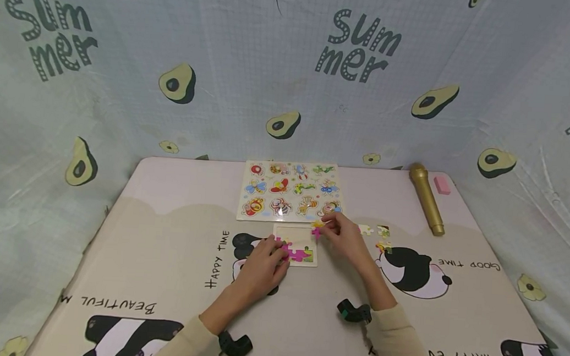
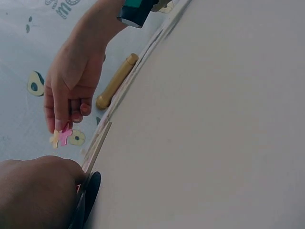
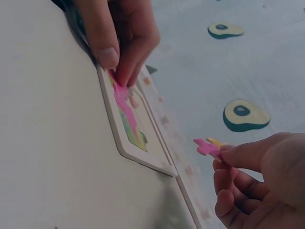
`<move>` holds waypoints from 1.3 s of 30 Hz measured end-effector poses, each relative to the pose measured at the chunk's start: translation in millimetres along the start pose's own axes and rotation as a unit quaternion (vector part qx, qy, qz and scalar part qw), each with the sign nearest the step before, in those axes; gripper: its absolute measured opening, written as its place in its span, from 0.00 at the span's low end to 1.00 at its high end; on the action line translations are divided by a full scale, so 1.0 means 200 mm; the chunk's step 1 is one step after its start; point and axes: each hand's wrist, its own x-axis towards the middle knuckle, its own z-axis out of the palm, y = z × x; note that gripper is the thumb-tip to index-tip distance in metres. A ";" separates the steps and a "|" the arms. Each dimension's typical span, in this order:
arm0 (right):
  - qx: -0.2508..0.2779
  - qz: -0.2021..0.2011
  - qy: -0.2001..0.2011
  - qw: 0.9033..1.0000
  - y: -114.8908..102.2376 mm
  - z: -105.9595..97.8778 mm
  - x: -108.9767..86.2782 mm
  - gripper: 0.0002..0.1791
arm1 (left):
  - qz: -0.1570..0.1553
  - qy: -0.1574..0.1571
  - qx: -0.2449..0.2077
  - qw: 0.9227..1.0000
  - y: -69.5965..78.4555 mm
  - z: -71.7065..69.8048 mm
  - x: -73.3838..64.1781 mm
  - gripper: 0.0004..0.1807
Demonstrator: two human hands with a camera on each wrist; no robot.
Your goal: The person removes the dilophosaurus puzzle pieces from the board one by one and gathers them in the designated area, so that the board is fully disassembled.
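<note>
My right hand pinches a pink and yellow jigsaw piece between thumb and fingertips, raised by the right side of a small puzzle tray. Several joined pink and green pieces fill the tray's near and left part; its bare base shows at the back. On the tray's left side rests my left hand, its thumb at the frame edge and its fingertips on the pink pieces. In the left wrist view the held piece hangs from the right fingertips.
Behind the tray lies a larger board with insect pictures. Loose puzzle pieces lie right of my right hand. A gold microphone-shaped object and a pink block are at the back right. A printed curtain hangs behind the table.
</note>
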 end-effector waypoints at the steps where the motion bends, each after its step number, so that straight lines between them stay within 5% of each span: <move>1: 0.001 0.002 0.001 1.000 0.00 -0.01 0.00 0.13 | 0.000 -0.001 -0.001 1.000 0.00 0.00 0.00 0.12; 39: -0.034 0.042 0.034 0.998 0.27 -0.30 -0.09 0.16 | -0.005 0.001 0.006 1.000 0.01 0.01 0.00 0.13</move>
